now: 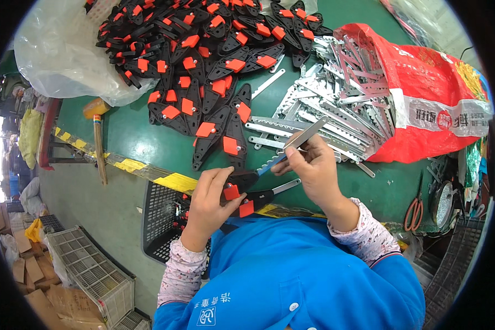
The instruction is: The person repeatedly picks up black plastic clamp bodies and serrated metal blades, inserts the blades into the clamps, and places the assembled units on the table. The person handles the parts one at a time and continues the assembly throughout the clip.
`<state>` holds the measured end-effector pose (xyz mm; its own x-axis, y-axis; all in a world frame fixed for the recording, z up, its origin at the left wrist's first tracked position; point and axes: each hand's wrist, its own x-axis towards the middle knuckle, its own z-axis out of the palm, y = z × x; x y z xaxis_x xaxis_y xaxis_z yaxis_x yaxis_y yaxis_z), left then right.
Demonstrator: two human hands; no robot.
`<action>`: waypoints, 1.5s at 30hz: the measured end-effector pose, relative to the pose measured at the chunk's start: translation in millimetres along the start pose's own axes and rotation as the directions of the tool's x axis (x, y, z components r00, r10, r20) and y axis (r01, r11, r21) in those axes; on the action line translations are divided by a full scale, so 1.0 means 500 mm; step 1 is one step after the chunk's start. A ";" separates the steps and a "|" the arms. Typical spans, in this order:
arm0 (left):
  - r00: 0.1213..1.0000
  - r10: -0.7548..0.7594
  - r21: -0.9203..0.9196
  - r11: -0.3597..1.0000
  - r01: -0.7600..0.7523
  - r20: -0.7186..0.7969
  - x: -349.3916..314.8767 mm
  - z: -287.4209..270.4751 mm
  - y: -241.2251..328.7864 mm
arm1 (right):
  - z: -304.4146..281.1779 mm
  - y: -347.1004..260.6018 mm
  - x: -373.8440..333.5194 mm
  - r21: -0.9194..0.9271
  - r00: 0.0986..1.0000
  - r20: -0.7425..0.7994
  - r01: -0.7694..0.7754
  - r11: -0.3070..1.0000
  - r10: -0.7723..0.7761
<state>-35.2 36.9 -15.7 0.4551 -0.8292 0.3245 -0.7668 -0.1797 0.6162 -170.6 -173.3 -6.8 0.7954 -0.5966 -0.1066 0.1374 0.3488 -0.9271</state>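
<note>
left hand (205, 204) pinching a black plastic bracket (245, 180) with a red tab (231, 192), right hand (317, 166) grasping a toothed silver metal strip (308, 133), both left of a glossy red sack (423, 66)

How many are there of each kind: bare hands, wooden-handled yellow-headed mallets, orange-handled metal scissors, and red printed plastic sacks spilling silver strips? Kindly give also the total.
Bare hands, left hand and right hand: 2
Wooden-handled yellow-headed mallet: 1
Orange-handled metal scissors: 1 pair
Red plastic sack: 1
Total: 5

Green table (135, 140) above grey floor (107, 201)
</note>
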 end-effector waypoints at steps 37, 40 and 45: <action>0.939 0.230 0.445 0.835 -0.325 0.254 0.169 -0.016 -0.007 | -0.050 -0.042 0.040 -0.707 0.923 0.059 0.307 0.637 -0.380; 0.939 0.182 0.438 0.847 -0.301 0.292 0.168 0.017 -0.035 | -0.052 -0.038 0.036 -0.135 0.972 -0.169 0.140 0.981 -0.162; 0.935 0.243 0.396 0.856 -0.331 0.258 0.183 0.021 0.010 | -0.078 -0.015 0.020 0.159 0.962 -0.266 -0.017 0.987 0.060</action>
<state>-2.2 -45.1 9.6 0.1228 -0.9556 0.2678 -0.9867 -0.0886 0.1362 -186.6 -210.2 -14.9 0.6162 -0.7456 -0.2536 0.2154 0.4692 -0.8564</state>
